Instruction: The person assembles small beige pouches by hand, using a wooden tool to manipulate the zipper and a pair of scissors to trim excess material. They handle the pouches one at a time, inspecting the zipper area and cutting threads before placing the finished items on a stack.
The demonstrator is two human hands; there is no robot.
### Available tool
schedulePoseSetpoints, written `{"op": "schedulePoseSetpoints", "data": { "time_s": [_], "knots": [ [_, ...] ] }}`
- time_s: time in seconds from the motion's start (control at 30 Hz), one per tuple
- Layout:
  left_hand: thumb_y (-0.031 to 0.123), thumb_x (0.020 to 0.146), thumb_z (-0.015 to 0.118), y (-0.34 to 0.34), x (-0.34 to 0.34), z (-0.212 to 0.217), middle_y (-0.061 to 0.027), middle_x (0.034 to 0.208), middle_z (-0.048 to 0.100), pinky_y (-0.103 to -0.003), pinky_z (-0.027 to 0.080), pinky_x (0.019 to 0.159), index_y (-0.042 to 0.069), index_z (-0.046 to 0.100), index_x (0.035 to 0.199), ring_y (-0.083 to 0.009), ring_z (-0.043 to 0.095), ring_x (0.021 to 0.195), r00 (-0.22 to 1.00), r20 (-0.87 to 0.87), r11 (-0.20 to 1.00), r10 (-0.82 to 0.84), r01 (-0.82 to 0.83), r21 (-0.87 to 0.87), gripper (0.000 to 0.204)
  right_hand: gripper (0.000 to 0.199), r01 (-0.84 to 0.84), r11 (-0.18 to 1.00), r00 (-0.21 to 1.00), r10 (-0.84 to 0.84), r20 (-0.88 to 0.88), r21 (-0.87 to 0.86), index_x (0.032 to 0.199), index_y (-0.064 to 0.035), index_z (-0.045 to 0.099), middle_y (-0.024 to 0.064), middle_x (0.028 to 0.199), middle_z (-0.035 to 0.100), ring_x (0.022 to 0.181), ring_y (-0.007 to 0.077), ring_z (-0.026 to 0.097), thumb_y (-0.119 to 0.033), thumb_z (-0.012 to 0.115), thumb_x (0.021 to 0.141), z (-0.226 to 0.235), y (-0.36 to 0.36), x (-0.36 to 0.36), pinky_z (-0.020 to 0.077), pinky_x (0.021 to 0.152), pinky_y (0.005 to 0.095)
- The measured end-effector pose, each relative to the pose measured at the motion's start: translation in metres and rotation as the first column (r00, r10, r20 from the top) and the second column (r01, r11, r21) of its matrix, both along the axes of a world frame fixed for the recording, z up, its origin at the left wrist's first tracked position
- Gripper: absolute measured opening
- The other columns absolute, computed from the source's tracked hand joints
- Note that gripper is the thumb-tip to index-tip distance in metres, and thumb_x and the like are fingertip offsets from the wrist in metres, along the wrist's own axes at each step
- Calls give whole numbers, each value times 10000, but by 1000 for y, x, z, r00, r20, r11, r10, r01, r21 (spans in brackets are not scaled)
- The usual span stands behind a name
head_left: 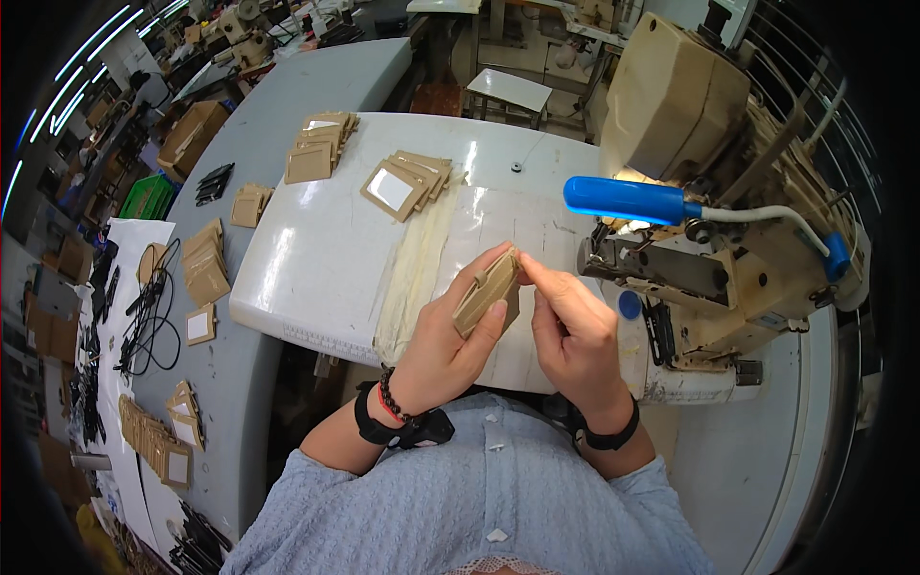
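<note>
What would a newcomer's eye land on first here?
Probably the bright blue gooseneck lamp at right, by the beige sewing machine. Next, near the center, the left hand holds a tan card holder, with the right hand at its edge. Beyond them, to the upper left, fanned tan holders lie on the white worktable.

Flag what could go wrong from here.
Slip: the left hand grips the tan holder with the right hand at its far corner; it might twist or bend.
Spill: the fanned tan stack on the white tabletop could slide if brushed.
Knock: the sewing machine stands to the right; the right hand might bump it.
</note>
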State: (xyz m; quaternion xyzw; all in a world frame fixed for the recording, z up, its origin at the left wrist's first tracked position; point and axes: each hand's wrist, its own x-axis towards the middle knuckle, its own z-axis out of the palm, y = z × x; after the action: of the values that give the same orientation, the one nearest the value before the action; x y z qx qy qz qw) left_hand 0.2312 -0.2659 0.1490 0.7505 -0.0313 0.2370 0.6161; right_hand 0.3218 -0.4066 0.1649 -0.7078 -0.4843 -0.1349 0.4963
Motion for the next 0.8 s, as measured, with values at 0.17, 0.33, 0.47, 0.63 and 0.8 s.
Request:
{"op": "schedulePoseSetpoints", "data": {
  "time_s": [0.17, 0.33, 0.47, 0.63, 0.8],
  "knots": [
    [127, 983, 491, 0, -3, 6, -147, 1162, 630, -303, 482, 862, 20, 368, 1428, -175, 620, 981, 1000, -27, 1000, 6, -6, 4, 474, 437, 19, 1000, 999, -18, -26, 24, 1228, 33, 594, 190, 984, 632, 760, 281, 651, 132, 530, 807, -2, 4, -5, 524, 655, 332],
    [128, 984, 490, 1, -3, 8, -139, 1271, 567, -305, 435, 962, -12, 366, 1422, -172, 565, 1107, 1000, 8, 999, -11, 11, -35, 476, 429, 69, 996, 998, -69, -9, 58, 1228, 25, 600, 167, 979, 620, 721, 249, 630, 124, 532, 816, -8, 9, -11, 512, 627, 316],
    [134, 987, 489, 5, -6, 11, -104, 1345, 501, -300, 385, 1019, -19, 371, 1420, -156, 490, 1200, 994, -32, 977, -108, 100, -190, 474, 409, 83, 992, 995, -88, 46, 90, 1219, 23, 610, 151, 952, 614, 689, 225, 618, 115, 538, 827, -8, 12, -10, 505, 600, 306],
    [146, 990, 488, 9, -6, 5, -80, 1331, 498, -297, 380, 1024, -9, 384, 1414, -142, 470, 1213, 980, -21, 912, -196, 174, -372, 463, 363, 81, 988, 993, -91, 70, 128, 1195, 28, 626, 139, 943, 615, 675, 203, 616, 99, 543, 849, -9, 14, -9, 502, 584, 297],
    [143, 973, 485, 15, -7, 4, -101, 1376, 479, -316, 384, 1036, -6, 363, 1428, -159, 468, 1235, 960, -57, 855, -275, 217, -470, 494, 342, 59, 984, 991, -78, 106, 169, 1181, 24, 638, 132, 941, 619, 661, 191, 614, 87, 556, 855, -11, 15, -6, 503, 579, 287]
  ]
}}
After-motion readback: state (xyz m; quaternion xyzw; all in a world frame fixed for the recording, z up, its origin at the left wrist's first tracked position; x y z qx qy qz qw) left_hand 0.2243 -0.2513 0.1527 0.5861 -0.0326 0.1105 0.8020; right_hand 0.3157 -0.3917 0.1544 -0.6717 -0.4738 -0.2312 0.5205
